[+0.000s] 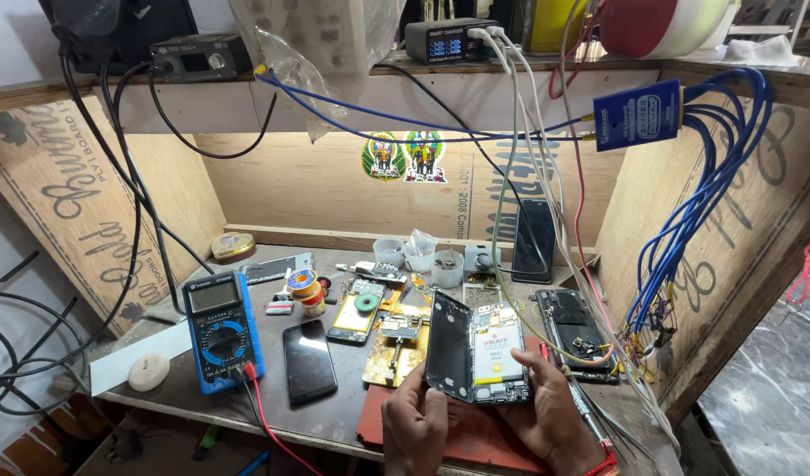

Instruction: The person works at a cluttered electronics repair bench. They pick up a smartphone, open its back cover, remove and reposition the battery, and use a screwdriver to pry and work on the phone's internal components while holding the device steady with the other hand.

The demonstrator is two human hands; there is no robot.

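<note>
Both hands meet at the near edge of the counter (334,414) around an opened smartphone (493,353) — its back is off, showing a white-labelled battery and circuit parts. The left hand (415,425) has its grip pinched on the dark cover panel (449,345), which stands tilted up from the phone's left edge like an open book. The right hand (550,412) cups the phone's lower right corner, its grip pressed against the frame from below. The phone sits above a red mat (475,439).

Just to the left lies a dark phone (309,361), face up, and beyond it a blue multimeter (221,330) with a red lead (265,416) trailing off the counter. A second stripped phone (577,330) lies to the right, near a bundle of blue wires (687,238).
</note>
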